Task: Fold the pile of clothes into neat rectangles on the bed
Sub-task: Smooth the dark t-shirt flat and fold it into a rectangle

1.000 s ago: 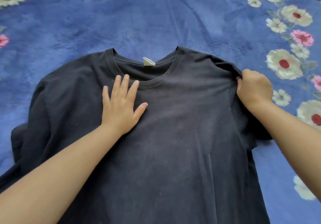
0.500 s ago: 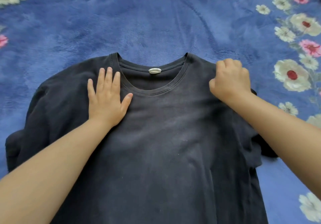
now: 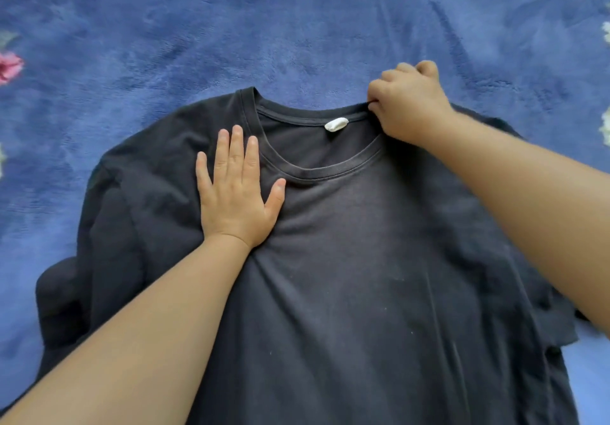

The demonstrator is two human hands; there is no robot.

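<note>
Bright, even daylight, no glare. Soft faint shadows under left hand [image 3: 236,190] & forearms on dark t-shirt [image 3: 363,276]. Slight motion blur overall; blanket [image 3: 297,22] pile smeared, flowers at edges fuzzy. Wide-angle bend twd corners, forearms look oversized near bottom

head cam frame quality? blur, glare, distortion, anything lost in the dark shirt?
Head view: soft, even daylight, no glare and only faint shadows. The dark T-shirt keeps its seams and collar readable, though the bunched sleeve on the left goes nearly black. Left hand is fairly crisp; right hand and the blue blanket look slightly smeared. Wide-angle stretch enlarges the forearms near the bottom edge.
</note>
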